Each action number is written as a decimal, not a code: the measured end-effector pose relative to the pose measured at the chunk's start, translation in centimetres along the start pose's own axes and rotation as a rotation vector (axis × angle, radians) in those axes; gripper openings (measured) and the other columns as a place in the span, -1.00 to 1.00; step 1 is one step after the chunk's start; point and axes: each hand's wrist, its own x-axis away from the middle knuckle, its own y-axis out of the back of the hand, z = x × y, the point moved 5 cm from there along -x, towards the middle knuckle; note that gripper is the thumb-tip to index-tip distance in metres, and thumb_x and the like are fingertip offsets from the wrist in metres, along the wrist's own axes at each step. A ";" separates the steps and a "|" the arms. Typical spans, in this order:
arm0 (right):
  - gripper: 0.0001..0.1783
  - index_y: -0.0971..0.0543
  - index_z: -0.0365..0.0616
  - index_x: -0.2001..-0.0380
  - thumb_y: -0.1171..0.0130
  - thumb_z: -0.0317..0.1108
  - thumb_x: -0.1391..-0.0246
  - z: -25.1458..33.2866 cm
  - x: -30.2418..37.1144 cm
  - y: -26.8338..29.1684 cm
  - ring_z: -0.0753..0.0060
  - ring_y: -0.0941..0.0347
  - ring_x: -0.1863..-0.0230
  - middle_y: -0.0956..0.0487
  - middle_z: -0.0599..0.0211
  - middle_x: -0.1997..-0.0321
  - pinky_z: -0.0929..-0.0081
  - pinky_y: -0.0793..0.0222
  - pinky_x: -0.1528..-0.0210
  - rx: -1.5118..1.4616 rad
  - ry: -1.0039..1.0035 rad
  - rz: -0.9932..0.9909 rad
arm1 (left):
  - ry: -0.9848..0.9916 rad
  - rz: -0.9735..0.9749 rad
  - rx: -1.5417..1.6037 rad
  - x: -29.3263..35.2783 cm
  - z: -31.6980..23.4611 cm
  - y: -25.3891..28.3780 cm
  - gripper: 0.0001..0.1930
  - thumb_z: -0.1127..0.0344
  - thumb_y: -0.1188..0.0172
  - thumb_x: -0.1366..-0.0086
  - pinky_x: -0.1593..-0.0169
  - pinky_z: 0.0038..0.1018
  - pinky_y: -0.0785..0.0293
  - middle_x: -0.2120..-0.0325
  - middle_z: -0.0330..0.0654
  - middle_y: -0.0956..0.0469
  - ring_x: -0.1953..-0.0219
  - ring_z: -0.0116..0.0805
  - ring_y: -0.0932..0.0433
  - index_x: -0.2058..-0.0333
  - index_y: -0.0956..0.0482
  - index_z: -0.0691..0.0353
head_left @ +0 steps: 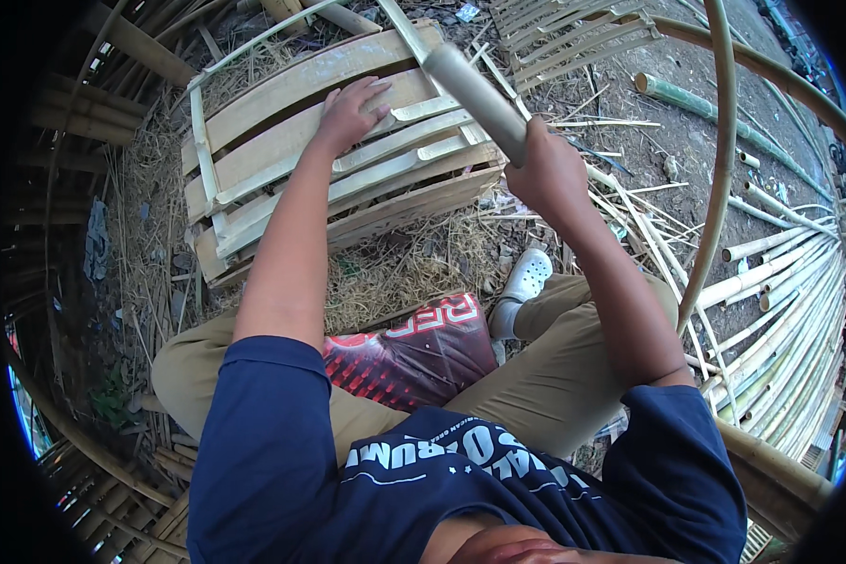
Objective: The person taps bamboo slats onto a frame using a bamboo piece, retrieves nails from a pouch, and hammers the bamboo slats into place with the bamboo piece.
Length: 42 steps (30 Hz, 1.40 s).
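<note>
In front of me lies a wooden slatted crate [296, 141], with thin split-bamboo strips [385, 150] laid in a frame along its edges and top. My left hand [351, 115] rests on the slats, its fingers stretched out and lying flat. On the right, my right hand [550, 174] is closed round one end of a thick, pale round stick [479, 103], seemingly bamboo. The stick slants up over the crate's right end, slightly blurred. Whether it touches the strips below I cannot tell.
Several bamboo poles [790, 320] lie piled at the right. A bent pole [724, 160] rises close beside my right arm. A slatted bamboo rack [573, 42] lies at the far side. Cut slivers [630, 202] and dry straw [376, 273] cover the ground. A printed dark red sheet [414, 352] lies between my legs.
</note>
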 end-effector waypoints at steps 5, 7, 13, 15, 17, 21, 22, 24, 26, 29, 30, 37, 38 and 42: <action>-0.71 -0.56 -0.30 0.29 -0.32 -0.38 0.10 1.0 -0.3 1.1 -0.14 -0.69 0.23 -0.69 -0.12 0.32 0.04 -0.61 0.18 -0.015 -0.087 0.016 | 0.053 0.051 -0.047 0.5 -0.1 -0.7 -0.47 0.04 -0.23 -0.39 -0.50 -0.06 0.03 -0.41 -0.15 -0.32 -0.47 -0.16 -0.21 -0.32 -0.49 -0.17; -0.70 -0.56 -0.32 0.31 -0.32 -0.36 0.10 0.8 -1.4 0.9 -0.13 -0.69 0.24 -0.69 -0.13 0.33 0.06 -0.62 0.17 0.076 0.029 0.177 | 0.025 0.048 -0.034 0.0 0.3 -0.2 -0.46 0.03 -0.23 -0.39 -0.50 -0.03 0.06 -0.42 -0.17 -0.31 -0.48 -0.17 -0.20 -0.32 -0.48 -0.18; -0.55 -0.56 -0.33 0.18 -0.34 -0.22 0.09 0.8 -1.3 5.1 -0.20 -0.66 0.19 -0.68 -0.16 0.30 0.01 -0.54 0.04 -0.104 -0.087 -0.038 | 0.003 0.045 -0.028 -0.3 0.5 -0.2 -0.46 -0.11 -0.20 -0.39 -0.52 -0.01 0.13 -0.43 -0.17 -0.30 -0.48 -0.20 -0.20 -0.31 -0.50 -0.21; -0.55 -0.57 -0.32 0.17 -0.33 -0.21 0.08 0.8 -1.6 6.2 -0.19 -0.66 0.17 -0.68 -0.15 0.29 0.01 -0.54 0.04 -0.136 -0.085 -0.109 | 0.006 0.059 0.004 -0.2 0.3 -0.1 -0.45 -0.11 -0.20 -0.40 -0.52 -0.01 0.16 -0.43 -0.18 -0.29 -0.49 -0.20 -0.18 -0.32 -0.49 -0.20; -0.53 -0.57 -0.32 0.15 -0.34 -0.19 0.06 0.4 -2.6 5.7 -0.18 -0.66 0.15 -0.68 -0.15 0.25 0.02 -0.54 0.02 -0.156 -0.160 -0.094 | 0.043 0.138 0.014 -0.1 0.3 0.0 -0.41 -0.14 -0.18 -0.41 -0.54 0.01 0.23 -0.47 -0.16 -0.22 -0.52 -0.18 -0.11 -0.36 -0.44 -0.21; -0.50 -0.58 -0.38 0.18 -0.36 -0.17 0.10 1.7 -4.6 3.7 -0.11 -0.68 0.12 -0.70 -0.12 0.19 0.09 -0.58 0.04 -0.167 -0.180 -0.003 | 0.196 0.381 -0.030 -0.1 -0.9 2.1 -0.37 -0.09 -0.10 -0.46 -0.56 0.09 0.43 -0.55 -0.06 0.03 -0.59 -0.08 0.15 -0.44 -0.28 -0.15; -0.50 -0.58 -0.38 0.18 -0.36 -0.17 0.10 2.3 -5.1 3.5 -0.11 -0.68 0.12 -0.70 -0.12 0.19 0.09 -0.58 0.04 -0.177 -0.166 -0.010 | 0.221 0.439 -0.115 -0.1 -1.4 3.4 -0.37 -0.05 -0.07 -0.49 -0.56 0.10 0.41 -0.55 -0.02 0.07 -0.60 -0.06 0.18 -0.47 -0.22 -0.13; -0.44 -0.52 -0.33 0.15 -0.34 -0.08 0.10 3.6 -6.1 2.3 -0.11 -0.67 0.12 -0.69 -0.11 0.18 0.05 -0.57 0.02 -0.126 -0.004 0.007 | 0.172 0.443 -0.148 0.0 -3.8 6.5 -0.35 -0.03 -0.07 -0.49 -0.57 0.09 0.37 -0.55 -0.02 0.06 -0.60 -0.07 0.17 -0.48 -0.19 -0.10; -0.46 -0.50 -0.24 0.10 -0.38 -0.12 0.07 4.6 -7.3 0.6 -0.10 -0.65 0.14 -0.69 -0.02 0.18 0.05 -0.55 0.05 -0.081 0.080 0.008 | 0.137 0.452 -0.182 1.8 -6.2 10.8 -0.34 -0.02 -0.07 -0.49 -0.57 0.07 0.33 -0.55 -0.01 0.05 -0.59 -0.07 0.16 -0.49 -0.17 -0.07; -0.49 -0.51 -0.08 0.05 -0.45 -0.13 0.01 8.3 -8.1 -0.5 0.01 -0.63 0.10 -0.66 0.16 0.20 0.04 -0.45 0.11 0.063 0.340 -0.110 | 0.107 0.606 -0.134 8.6 -10.4 17.7 -0.37 0.04 -0.04 -0.51 -0.57 0.06 0.30 -0.54 -0.08 -0.02 -0.59 -0.11 0.10 -0.48 -0.17 -0.03; -0.49 -0.51 -0.08 0.05 -0.45 -0.13 0.01 9.5 -8.4 -0.9 0.01 -0.63 0.10 -0.66 0.16 0.20 0.04 -0.45 0.11 0.054 0.358 -0.111 | 0.115 0.642 -0.196 11.5 -11.4 19.5 -0.38 0.05 -0.03 -0.52 -0.57 0.07 0.30 -0.53 -0.11 -0.05 -0.58 -0.13 0.08 -0.48 -0.18 -0.02; -0.66 -0.72 0.16 0.02 -0.35 -0.23 -0.11 16.5 -10.5 -3.7 0.18 -0.53 -0.06 -0.69 0.38 0.10 0.07 -0.32 -0.09 -0.004 0.459 -0.252 | 0.556 0.655 -0.122 25.8 -10.7 25.2 -0.35 0.08 -0.10 -0.49 -0.56 0.10 0.38 -0.48 -0.08 -0.17 -0.55 -0.09 -0.02 -0.48 -0.17 -0.01; -0.66 -0.72 0.16 0.02 -0.35 -0.23 -0.11 16.1 -11.4 -4.9 0.18 -0.53 -0.06 -0.69 0.38 0.10 0.07 -0.32 -0.09 0.000 0.469 -0.248 | 0.653 0.615 -0.121 26.4 -9.5 24.7 -0.35 0.08 -0.09 -0.49 -0.56 0.12 0.41 -0.49 -0.05 -0.16 -0.55 -0.09 -0.02 -0.48 -0.16 0.01; -0.69 -0.75 0.00 0.06 -0.21 -0.42 -0.14 15.4 -12.5 -6.6 0.00 -0.54 -0.05 -0.69 0.21 0.04 0.06 -0.48 -0.11 -0.161 0.532 -0.274 | 0.751 0.553 -0.183 27.0 -5.3 23.0 -0.34 0.09 -0.08 -0.49 -0.52 0.25 0.50 -0.49 -0.07 -0.16 -0.54 -0.07 -0.04 -0.48 -0.14 0.05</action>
